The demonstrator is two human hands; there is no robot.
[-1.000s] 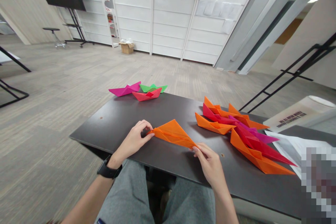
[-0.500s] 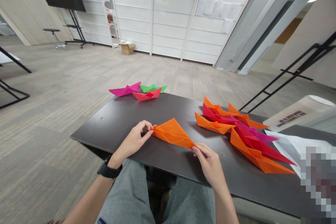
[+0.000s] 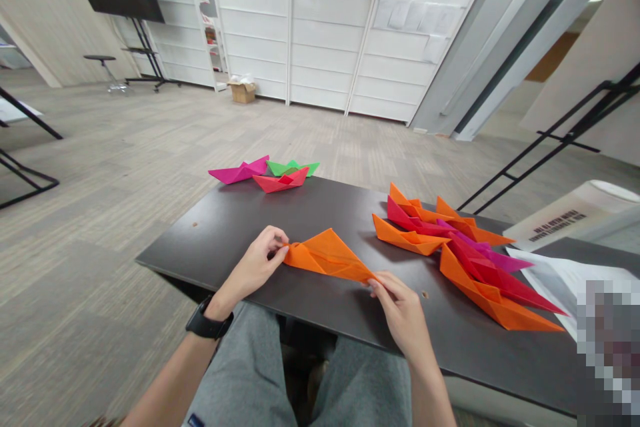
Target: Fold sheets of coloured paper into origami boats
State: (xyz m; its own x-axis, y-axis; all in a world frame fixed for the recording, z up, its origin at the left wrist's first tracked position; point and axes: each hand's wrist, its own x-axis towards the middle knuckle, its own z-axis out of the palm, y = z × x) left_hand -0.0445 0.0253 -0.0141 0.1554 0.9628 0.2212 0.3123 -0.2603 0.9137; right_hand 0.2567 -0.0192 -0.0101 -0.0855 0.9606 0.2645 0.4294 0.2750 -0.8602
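Observation:
An orange folded paper boat [image 3: 327,255] is stretched between both hands over the dark table [image 3: 210,230]. My left hand [image 3: 261,259] pinches its left tip, thumb and fingers pressed together. The right tip is held in the fingers of my right hand [image 3: 397,303]. Beyond them, at the far left of the table, are a magenta boat [image 3: 241,172], a green boat [image 3: 290,167] and a red boat [image 3: 281,181]. Several orange, red and purple boats lie grouped on the right, among them a long orange one [image 3: 493,299].
Behind the right-hand group are white paper sheets [image 3: 555,270] and a white roll with printed text [image 3: 575,217]. A black metal frame [image 3: 560,143] stands at the right. A cardboard box [image 3: 243,91] sits on the floor by the white shelving.
My left hand has shifted slightly left, and the orange paper between the hands is drawn out a little wider. My right hand has hardly moved.

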